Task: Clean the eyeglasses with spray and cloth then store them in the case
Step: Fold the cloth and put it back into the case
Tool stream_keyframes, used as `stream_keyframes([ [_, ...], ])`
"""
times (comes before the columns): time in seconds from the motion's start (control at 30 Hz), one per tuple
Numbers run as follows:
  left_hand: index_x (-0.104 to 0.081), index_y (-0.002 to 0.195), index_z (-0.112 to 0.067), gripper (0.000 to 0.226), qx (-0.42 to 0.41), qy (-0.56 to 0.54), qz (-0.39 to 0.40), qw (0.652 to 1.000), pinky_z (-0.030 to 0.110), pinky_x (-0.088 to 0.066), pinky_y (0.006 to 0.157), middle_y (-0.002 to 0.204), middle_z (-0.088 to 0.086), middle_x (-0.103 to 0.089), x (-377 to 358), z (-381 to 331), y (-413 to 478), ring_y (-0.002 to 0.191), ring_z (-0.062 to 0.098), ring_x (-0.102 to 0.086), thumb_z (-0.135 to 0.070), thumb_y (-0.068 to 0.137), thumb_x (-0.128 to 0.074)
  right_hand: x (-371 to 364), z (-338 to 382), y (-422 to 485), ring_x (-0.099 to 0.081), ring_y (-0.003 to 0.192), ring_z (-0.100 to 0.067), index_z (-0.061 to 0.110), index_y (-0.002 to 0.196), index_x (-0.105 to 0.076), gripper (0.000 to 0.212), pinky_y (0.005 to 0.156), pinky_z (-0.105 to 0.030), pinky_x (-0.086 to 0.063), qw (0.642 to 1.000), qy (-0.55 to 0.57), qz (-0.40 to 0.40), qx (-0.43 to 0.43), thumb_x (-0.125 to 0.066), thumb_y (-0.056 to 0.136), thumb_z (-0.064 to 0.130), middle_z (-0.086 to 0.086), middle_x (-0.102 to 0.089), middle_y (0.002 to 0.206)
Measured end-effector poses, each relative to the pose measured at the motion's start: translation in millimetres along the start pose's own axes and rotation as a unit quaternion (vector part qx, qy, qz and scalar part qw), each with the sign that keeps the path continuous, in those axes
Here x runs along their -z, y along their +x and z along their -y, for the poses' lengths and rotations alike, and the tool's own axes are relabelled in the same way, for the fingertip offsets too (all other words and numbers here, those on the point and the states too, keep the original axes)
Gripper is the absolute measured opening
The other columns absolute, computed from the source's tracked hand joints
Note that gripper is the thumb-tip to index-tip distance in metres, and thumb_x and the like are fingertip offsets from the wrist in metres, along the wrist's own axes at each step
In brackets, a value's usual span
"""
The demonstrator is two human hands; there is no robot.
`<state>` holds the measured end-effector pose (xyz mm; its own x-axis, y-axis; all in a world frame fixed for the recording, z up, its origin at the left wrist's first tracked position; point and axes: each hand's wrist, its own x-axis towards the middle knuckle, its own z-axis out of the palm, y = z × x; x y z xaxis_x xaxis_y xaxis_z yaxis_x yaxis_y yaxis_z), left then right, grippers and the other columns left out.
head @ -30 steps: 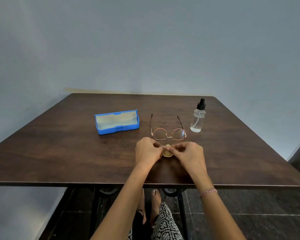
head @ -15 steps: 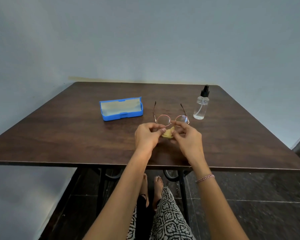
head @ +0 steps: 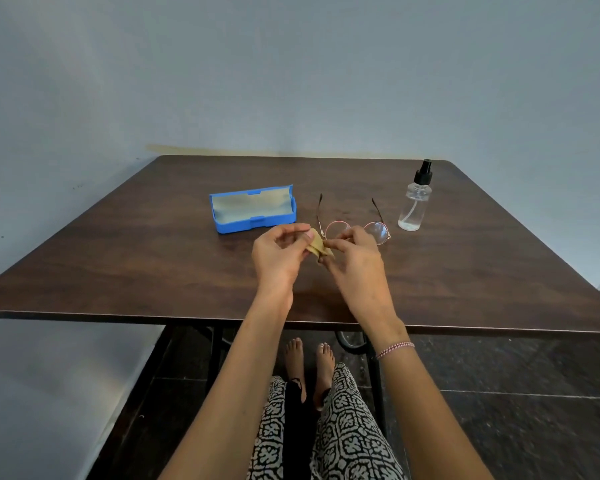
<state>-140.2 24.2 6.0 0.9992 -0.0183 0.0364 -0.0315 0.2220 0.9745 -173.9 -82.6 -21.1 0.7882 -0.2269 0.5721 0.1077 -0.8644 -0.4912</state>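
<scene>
Together, left hand (head: 278,258) and right hand (head: 355,261) pinch cloth (head: 317,245), eyeglasses (head: 378,232) behind, case (head: 253,211), spray bottle (head: 413,209) flanking.

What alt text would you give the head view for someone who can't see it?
The left hand and right hand pinch a small tan cloth between them over a dark table. Just beyond lie the glasses, temples open, with an open blue case to their left and a clear spray bottle standing to their right.
</scene>
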Motion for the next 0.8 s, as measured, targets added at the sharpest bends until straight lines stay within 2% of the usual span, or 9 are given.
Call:
stream_keyframes([
  [0.1, -0.066, 0.093, -0.013, 0.018, -0.011, -0.022, -0.027, 0.999, 0.024, -0.056, 0.078, 0.090, 0.004, -0.070, 4, -1, 5, 0.085, 0.012, -0.068, -0.004, 0.079, -0.072, -5, 8, 4, -0.052, 0.083, -0.018, 0.003, 0.102, -0.070, 0.018, 0.074, -0.028, -0.047, 0.998, 0.031, -0.049, 0.001, -0.062, 0.087, 0.006, 0.004, -0.044, 0.090],
  [0.17, -0.063, 0.102, -0.013, 0.029, -0.001, -0.018, -0.065, 0.998, 0.028, -0.055, 0.084, 0.097, 0.005, -0.069, 6, 0, 10, 0.087, 0.012, -0.066, -0.013, 0.077, -0.076, -5, 12, 8, -0.052, 0.077, -0.012, 0.004, 0.101, -0.071, 0.017, 0.072, -0.023, -0.046, 0.995, 0.062, -0.069, -0.027, -0.060, 0.088, 0.006, 0.002, -0.051, 0.090],
  [0.23, -0.061, 0.108, -0.012, 0.038, 0.059, -0.013, -0.074, 0.995, 0.030, -0.055, 0.084, 0.100, 0.004, -0.067, 9, -1, 13, 0.090, 0.013, -0.066, -0.027, 0.077, -0.076, -6, 15, 13, -0.056, 0.077, -0.009, 0.007, 0.102, -0.071, 0.017, 0.074, -0.024, -0.049, 0.988, 0.115, -0.070, -0.069, -0.060, 0.089, 0.008, -0.001, -0.061, 0.094],
  [0.33, -0.058, 0.101, -0.013, 0.038, 0.157, -0.023, -0.002, 0.987, 0.032, -0.056, 0.083, 0.102, 0.005, -0.064, 12, -2, 13, 0.095, 0.017, -0.065, -0.041, 0.078, -0.071, -6, 21, 20, -0.061, 0.078, -0.008, 0.015, 0.103, -0.070, 0.018, 0.080, -0.030, -0.053, 0.965, 0.214, -0.048, -0.146, -0.058, 0.090, 0.013, -0.002, -0.069, 0.094],
  [0.5, -0.065, 0.097, -0.011, 0.042, 0.154, -0.019, 0.115, 0.981, 0.024, -0.054, 0.070, 0.091, 0.002, -0.071, 14, 0, 13, 0.082, 0.013, -0.066, -0.050, 0.083, -0.058, -9, 30, 34, -0.066, 0.084, -0.020, 0.023, 0.092, -0.068, 0.013, 0.080, -0.043, -0.055, 0.931, 0.302, 0.024, -0.203, -0.057, 0.085, 0.022, -0.003, -0.070, 0.088],
  [0.6, -0.068, 0.094, -0.017, 0.033, 0.144, -0.024, 0.175, 0.974, 0.023, -0.053, 0.073, 0.088, 0.000, -0.073, 19, -1, 14, 0.083, 0.012, -0.068, -0.045, 0.087, -0.052, -4, 36, 44, -0.061, 0.066, -0.022, 0.018, 0.082, -0.066, 0.010, 0.057, -0.032, -0.052, 0.876, 0.412, 0.056, -0.247, -0.060, 0.089, 0.020, -0.009, -0.067, 0.077],
  [0.67, -0.068, 0.099, -0.017, 0.029, 0.132, -0.020, 0.216, 0.967, 0.030, -0.053, 0.085, 0.094, 0.002, -0.074, 25, 0, 15, 0.091, 0.016, -0.069, -0.039, 0.085, -0.056, 2, 40, 49, -0.058, 0.056, -0.014, 0.013, 0.081, -0.065, 0.012, 0.046, -0.022, -0.046, 0.857, 0.441, 0.069, -0.257, -0.062, 0.089, 0.021, -0.007, -0.063, 0.072],
  [0.73, -0.068, 0.103, -0.015, 0.036, 0.126, 0.014, 0.243, 0.962, 0.037, -0.051, 0.090, 0.098, 0.003, -0.073, 32, 1, 17, 0.096, 0.020, -0.068, -0.038, 0.075, -0.064, 8, 42, 54, -0.058, 0.052, -0.009, 0.011, 0.081, -0.064, 0.011, 0.043, -0.019, -0.044, 0.844, 0.464, 0.072, -0.259, -0.063, 0.088, 0.021, -0.004, -0.064, 0.070],
  [0.8, -0.068, 0.100, -0.015, 0.032, 0.142, 0.037, 0.249, 0.957, 0.033, -0.054, 0.085, 0.089, 0.000, -0.073, 41, 0, 23, 0.088, 0.016, -0.068, -0.033, 0.074, -0.068, 14, 41, 61, -0.059, 0.051, -0.006, 0.013, 0.081, -0.064, 0.010, 0.044, -0.018, -0.043, 0.839, 0.471, 0.062, -0.265, -0.065, 0.087, 0.021, 0.000, -0.065, 0.068],
])
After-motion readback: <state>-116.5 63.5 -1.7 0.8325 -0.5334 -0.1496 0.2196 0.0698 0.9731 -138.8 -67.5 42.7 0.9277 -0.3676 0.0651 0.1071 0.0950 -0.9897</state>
